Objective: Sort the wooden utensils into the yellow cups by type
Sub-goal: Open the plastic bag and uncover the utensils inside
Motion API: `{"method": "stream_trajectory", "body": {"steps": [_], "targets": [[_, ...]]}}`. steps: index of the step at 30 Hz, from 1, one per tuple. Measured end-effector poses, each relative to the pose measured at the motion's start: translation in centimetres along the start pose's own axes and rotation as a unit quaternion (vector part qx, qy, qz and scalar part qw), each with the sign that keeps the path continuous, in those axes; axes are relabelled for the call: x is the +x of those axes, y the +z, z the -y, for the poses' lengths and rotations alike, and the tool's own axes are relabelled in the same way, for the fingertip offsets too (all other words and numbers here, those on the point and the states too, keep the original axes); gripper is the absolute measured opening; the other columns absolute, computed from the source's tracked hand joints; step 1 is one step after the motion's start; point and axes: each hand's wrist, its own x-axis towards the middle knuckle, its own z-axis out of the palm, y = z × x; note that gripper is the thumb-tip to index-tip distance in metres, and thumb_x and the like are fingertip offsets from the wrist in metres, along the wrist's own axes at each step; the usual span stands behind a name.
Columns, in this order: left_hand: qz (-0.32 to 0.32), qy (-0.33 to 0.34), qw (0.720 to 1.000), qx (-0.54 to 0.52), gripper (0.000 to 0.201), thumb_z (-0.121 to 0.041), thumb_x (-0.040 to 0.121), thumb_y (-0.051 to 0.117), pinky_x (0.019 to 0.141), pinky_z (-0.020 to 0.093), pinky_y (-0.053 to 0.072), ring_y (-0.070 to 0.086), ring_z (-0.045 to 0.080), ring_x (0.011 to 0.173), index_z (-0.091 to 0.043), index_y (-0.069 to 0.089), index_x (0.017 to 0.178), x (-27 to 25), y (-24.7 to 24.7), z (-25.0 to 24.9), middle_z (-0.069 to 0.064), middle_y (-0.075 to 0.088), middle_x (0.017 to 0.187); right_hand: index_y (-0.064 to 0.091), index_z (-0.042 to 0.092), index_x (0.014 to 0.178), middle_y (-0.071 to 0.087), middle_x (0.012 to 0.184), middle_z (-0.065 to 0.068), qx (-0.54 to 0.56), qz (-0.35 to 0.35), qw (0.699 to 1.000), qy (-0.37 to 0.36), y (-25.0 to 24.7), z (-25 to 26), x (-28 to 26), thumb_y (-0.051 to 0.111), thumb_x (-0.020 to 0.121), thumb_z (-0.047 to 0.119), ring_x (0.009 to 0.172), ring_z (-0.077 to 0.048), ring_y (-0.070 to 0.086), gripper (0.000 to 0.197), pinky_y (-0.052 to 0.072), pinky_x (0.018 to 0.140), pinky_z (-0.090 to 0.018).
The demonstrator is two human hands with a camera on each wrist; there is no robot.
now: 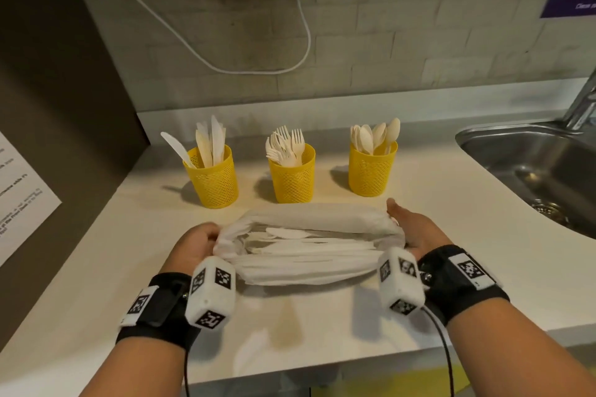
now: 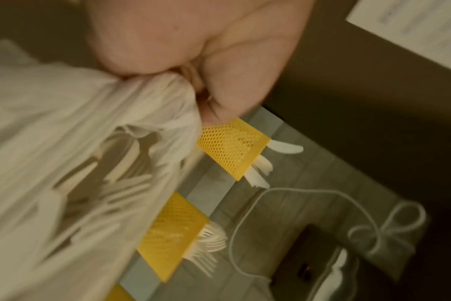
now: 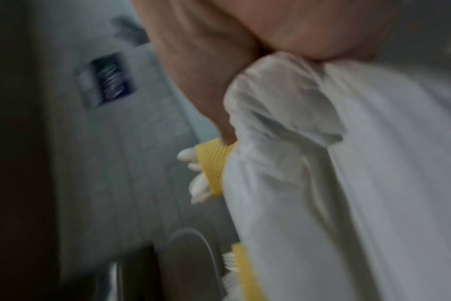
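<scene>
Three yellow mesh cups stand in a row on the counter: the left cup [image 1: 213,179] holds knives, the middle cup [image 1: 293,175] forks, the right cup [image 1: 371,169] spoons. In front of them a white cloth [image 1: 306,226] is bunched into a sling with several pale utensils [image 1: 303,243] lying inside. My left hand [image 1: 196,243] grips the cloth's gathered left end [image 2: 152,95]. My right hand [image 1: 411,229] grips the gathered right end [image 3: 278,91]. The cloth hangs just above the counter. The knife cup [image 2: 229,146] and fork cup [image 2: 173,232] show behind it in the left wrist view.
The white counter [image 1: 322,325] ends at a front edge close to me. A steel sink [image 1: 541,164] with a tap sits at the right. A dark wall with a paper notice [image 1: 19,196] stands at the left. A white cable [image 1: 258,69] hangs on the tiled back wall.
</scene>
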Motion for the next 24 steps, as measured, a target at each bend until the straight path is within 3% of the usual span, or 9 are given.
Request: {"method": "stream_trajectory", "body": {"steps": [3, 5, 7, 10, 13, 16, 19, 22, 24], "targets": [[0.050, 0.008, 0.997, 0.062, 0.025, -0.011, 0.086, 0.051, 0.059, 0.038, 0.057, 0.065, 0.032, 0.065, 0.008, 0.066, 0.090, -0.9, 0.7, 0.0, 0.022, 0.067, 0.077, 0.046, 0.013, 0.122, 0.061, 0.114, -0.022, -0.118, 0.041, 0.991, -0.039, 0.7, 0.3, -0.7, 0.078, 0.069, 0.029, 0.102, -0.042, 0.062, 0.064, 0.047, 0.094, -0.059], [-0.013, 0.130, 0.975, 0.180, 0.029, 0.002, 0.082, 0.052, 0.070, 0.037, 0.053, 0.064, 0.032, 0.076, 0.005, 0.062, 0.109, 0.2, 0.3, -0.1, 0.017, 0.069, 0.085, 0.044, 0.021, 0.113, 0.053, 0.112, -0.015, -0.345, 0.002, 0.932, -0.113, 1.1, 0.6, -1.0, 0.076, 0.063, 0.018, 0.093, -0.035, 0.061, 0.059, 0.055, 0.077, -0.045], [-0.095, 0.244, 0.889, 0.375, 0.033, -0.004, 0.082, 0.055, 0.075, 0.036, 0.049, 0.061, 0.031, 0.088, -0.010, 0.056, 0.114, 0.0, 0.4, -0.2, 0.011, 0.062, 0.101, 0.042, 0.018, 0.110, 0.053, 0.100, -0.012, -0.501, -0.066, 0.836, -0.215, 1.5, 0.7, -1.1, 0.058, 0.077, 0.003, 0.075, -0.026, 0.054, 0.039, 0.040, 0.054, -0.025], [-0.135, 0.326, 0.773, 0.527, 0.022, -0.010, 0.090, 0.049, 0.067, 0.032, 0.036, 0.052, 0.029, 0.084, -0.018, 0.044, 0.109, -0.6, 0.4, -0.3, 0.010, 0.051, 0.099, 0.044, 0.010, 0.107, 0.051, 0.072, -0.010, -0.574, -0.133, 0.729, -0.348, 2.0, 0.8, -1.6, 0.046, 0.085, -0.002, 0.061, -0.027, 0.043, 0.026, 0.026, 0.047, -0.028], [-0.095, 0.388, 0.684, 0.610, 0.024, 0.002, 0.086, 0.042, 0.056, 0.030, 0.029, 0.050, 0.029, 0.076, -0.022, 0.045, 0.084, -1.6, 1.3, 0.0, 0.004, 0.048, 0.078, 0.049, 0.015, 0.091, 0.050, 0.069, -0.008, -0.654, -0.091, 0.656, -0.364, 2.6, 1.0, -2.6, 0.045, 0.084, 0.000, 0.062, -0.029, 0.045, 0.017, 0.029, 0.054, -0.030], [-0.081, 0.347, 0.703, 0.616, 0.036, 0.006, 0.083, 0.043, 0.072, 0.026, 0.037, 0.057, 0.030, 0.098, -0.020, 0.065, 0.092, -1.8, 1.7, -0.3, 0.007, 0.062, 0.099, 0.066, 0.019, 0.091, 0.062, 0.089, -0.008, -0.704, -0.030, 0.647, -0.291, 3.4, 1.7, -2.8, 0.043, 0.083, -0.003, 0.089, -0.030, 0.058, 0.033, 0.040, 0.071, -0.027], [-0.075, 0.286, 0.733, 0.613, 0.043, -0.003, 0.082, 0.052, 0.095, 0.029, 0.040, 0.053, 0.026, 0.117, -0.014, 0.058, 0.123, -2.4, 1.7, -0.9, 0.007, 0.057, 0.130, 0.048, 0.018, 0.136, 0.048, 0.138, -0.008, -0.683, 0.010, 0.705, -0.189, 3.7, 2.5, -2.7, 0.048, 0.089, 0.006, 0.120, -0.026, 0.051, 0.048, 0.039, 0.096, -0.029], [-0.025, 0.248, 0.744, 0.620, 0.055, 0.000, 0.070, 0.061, 0.085, 0.032, 0.049, 0.057, 0.024, 0.102, -0.014, 0.053, 0.123, -2.7, 1.6, -1.5, 0.008, 0.059, 0.120, 0.015, 0.018, 0.150, 0.033, 0.144, -0.007, -0.689, 0.040, 0.710, -0.138, 4.1, 2.9, -2.6, 0.058, 0.083, 0.006, 0.111, -0.029, 0.055, 0.080, 0.050, 0.087, -0.034], [0.001, 0.231, 0.774, 0.589, 0.062, 0.004, 0.069, 0.058, 0.075, 0.028, 0.048, 0.059, 0.025, 0.097, -0.017, 0.050, 0.126, -2.1, 1.5, -1.4, 0.007, 0.062, 0.114, 0.016, 0.020, 0.149, 0.041, 0.141, -0.011, -0.664, 0.039, 0.735, -0.131, 4.1, 2.6, -1.8, 0.053, 0.079, -0.001, 0.108, -0.029, 0.055, 0.083, 0.049, 0.081, -0.031]]}}
